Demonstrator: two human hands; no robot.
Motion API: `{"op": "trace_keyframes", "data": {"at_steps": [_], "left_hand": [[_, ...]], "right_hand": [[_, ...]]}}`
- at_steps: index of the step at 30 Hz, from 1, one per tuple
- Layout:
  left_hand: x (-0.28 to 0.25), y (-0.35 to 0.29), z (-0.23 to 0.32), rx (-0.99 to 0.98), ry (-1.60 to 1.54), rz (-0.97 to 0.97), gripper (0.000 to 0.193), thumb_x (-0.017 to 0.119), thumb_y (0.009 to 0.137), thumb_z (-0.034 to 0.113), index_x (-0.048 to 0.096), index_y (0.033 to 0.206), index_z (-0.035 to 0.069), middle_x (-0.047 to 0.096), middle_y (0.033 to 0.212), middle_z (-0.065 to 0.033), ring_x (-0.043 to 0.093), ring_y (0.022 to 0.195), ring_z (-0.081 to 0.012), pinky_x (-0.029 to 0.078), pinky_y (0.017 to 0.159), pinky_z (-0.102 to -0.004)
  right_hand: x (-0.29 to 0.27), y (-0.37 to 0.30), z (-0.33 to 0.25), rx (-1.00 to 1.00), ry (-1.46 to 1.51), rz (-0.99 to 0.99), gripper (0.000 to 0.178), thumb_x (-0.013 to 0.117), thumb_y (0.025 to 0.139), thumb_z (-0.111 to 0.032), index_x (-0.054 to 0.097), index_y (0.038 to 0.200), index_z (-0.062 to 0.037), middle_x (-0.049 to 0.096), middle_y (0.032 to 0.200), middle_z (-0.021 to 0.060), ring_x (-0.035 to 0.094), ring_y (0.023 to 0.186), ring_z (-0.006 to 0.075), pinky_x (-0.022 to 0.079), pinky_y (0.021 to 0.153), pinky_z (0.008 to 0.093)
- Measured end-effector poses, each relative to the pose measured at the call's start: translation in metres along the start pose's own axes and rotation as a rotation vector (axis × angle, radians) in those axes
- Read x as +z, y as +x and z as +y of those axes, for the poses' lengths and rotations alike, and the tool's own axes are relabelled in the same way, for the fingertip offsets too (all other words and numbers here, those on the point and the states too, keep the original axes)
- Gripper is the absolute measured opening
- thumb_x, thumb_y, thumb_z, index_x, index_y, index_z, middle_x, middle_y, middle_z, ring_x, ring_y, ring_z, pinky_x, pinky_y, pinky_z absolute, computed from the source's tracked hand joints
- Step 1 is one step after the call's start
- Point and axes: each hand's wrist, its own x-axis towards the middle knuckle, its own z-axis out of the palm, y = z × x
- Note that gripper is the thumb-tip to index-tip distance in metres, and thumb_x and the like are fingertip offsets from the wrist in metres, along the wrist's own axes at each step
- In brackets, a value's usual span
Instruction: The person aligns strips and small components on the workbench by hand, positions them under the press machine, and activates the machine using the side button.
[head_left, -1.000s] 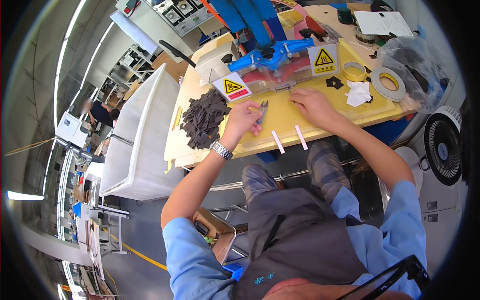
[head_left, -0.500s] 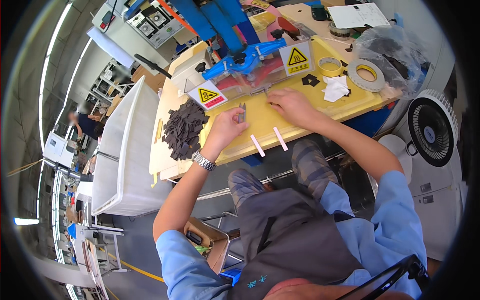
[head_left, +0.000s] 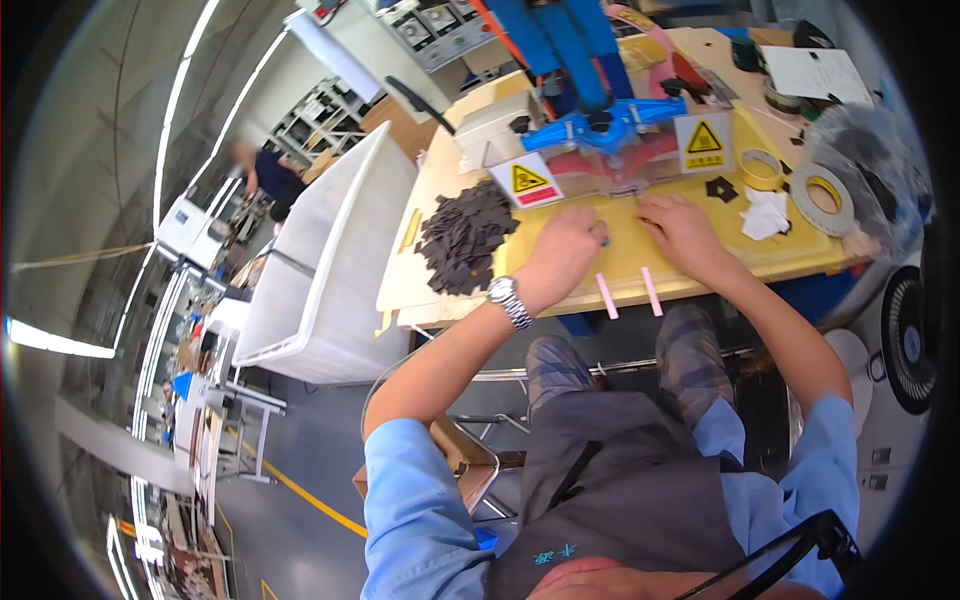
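My left hand (head_left: 567, 252) is closed over the yellow work surface (head_left: 725, 225), its back hiding most of what it holds. A small blue tip (head_left: 605, 241) shows beside its fingers; half a second ago a slim pointed tool like tweezers was in that grip. My right hand (head_left: 688, 238) has its fingertips pinched together at the lower edge of the press's clear guard (head_left: 590, 180), by a small metal part (head_left: 628, 189). Anything in that pinch is too small to make out. Above stands the blue press (head_left: 600, 120). Left of my left hand lies a pile of dark grey pieces (head_left: 465, 235).
Two pink strips (head_left: 607, 297) stick out at the table's front edge. To the right lie tape rolls (head_left: 822, 200), white tissue (head_left: 765, 214), dark scraps (head_left: 720, 188) and a clear plastic bag (head_left: 870, 160). A fan (head_left: 905, 340) and a white bin (head_left: 330, 270) flank the table.
The whole view has shifted, so the table sits further right. My left hand has turned palm down and moved closer to the guard and my right hand, hiding the pointed tool.
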Motion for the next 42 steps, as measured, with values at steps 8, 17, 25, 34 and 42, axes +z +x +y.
{"op": "trace_keyframes", "data": {"at_steps": [8, 17, 25, 34, 42], "left_hand": [[0.008, -0.004, -0.014, 0.088, -0.075, -0.077, 0.015, 0.062, 0.091, 0.007, 0.064, 0.105, 0.0, 0.065, 0.099, -0.0177, 0.069, 0.097, -0.0368, 0.058, 0.084, -0.0454], [0.0, -0.012, -0.018, 0.095, -0.269, 0.003, 0.019, 0.07, 0.094, 0.007, 0.07, 0.112, 0.001, 0.072, 0.117, -0.0184, 0.071, 0.105, -0.0414, 0.059, 0.091, -0.0466], [-0.013, -0.013, -0.005, -0.081, -0.384, -0.162, 0.03, 0.073, 0.097, 0.013, 0.07, 0.123, 0.0, 0.074, 0.12, -0.0203, 0.073, 0.104, -0.0408, 0.059, 0.091, -0.0477], [0.015, -0.009, -0.022, -0.001, -0.233, -0.055, 0.027, 0.07, 0.096, 0.005, 0.067, 0.122, -0.001, 0.074, 0.122, -0.0211, 0.072, 0.106, -0.0426, 0.059, 0.093, -0.0497], [0.028, 0.016, -0.011, -0.063, -0.348, 0.064, 0.02, 0.07, 0.096, 0.004, 0.07, 0.115, -0.001, 0.074, 0.118, -0.0215, 0.07, 0.106, -0.0443, 0.057, 0.092, -0.0506]], "right_hand": [[-0.005, -0.001, -0.008, 0.089, -0.049, -0.083, 0.024, 0.074, 0.091, -0.005, 0.076, 0.115, -0.0024, 0.075, 0.125, 0.0147, 0.069, 0.112, 0.0391, 0.056, 0.099, 0.0481], [0.023, 0.005, 0.004, 0.01, -0.086, -0.01, 0.014, 0.066, 0.091, -0.011, 0.075, 0.1, -0.0041, 0.072, 0.105, 0.0138, 0.07, 0.1, 0.0369, 0.055, 0.09, 0.0497], [0.012, -0.001, 0.003, 0.018, -0.06, -0.01, 0.015, 0.071, 0.092, -0.013, 0.079, 0.102, -0.004, 0.076, 0.106, 0.0123, 0.07, 0.104, 0.0355, 0.055, 0.094, 0.0479], [0.011, 0.004, -0.001, 0.035, -0.11, -0.016, 0.015, 0.071, 0.09, -0.011, 0.08, 0.1, -0.0036, 0.077, 0.107, 0.0123, 0.071, 0.103, 0.0349, 0.056, 0.094, 0.0471], [0.01, 0.004, 0.001, 0.008, -0.077, -0.003, 0.018, 0.073, 0.09, -0.009, 0.077, 0.106, -0.0034, 0.075, 0.106, 0.012, 0.07, 0.101, 0.0356, 0.056, 0.091, 0.047]]}}
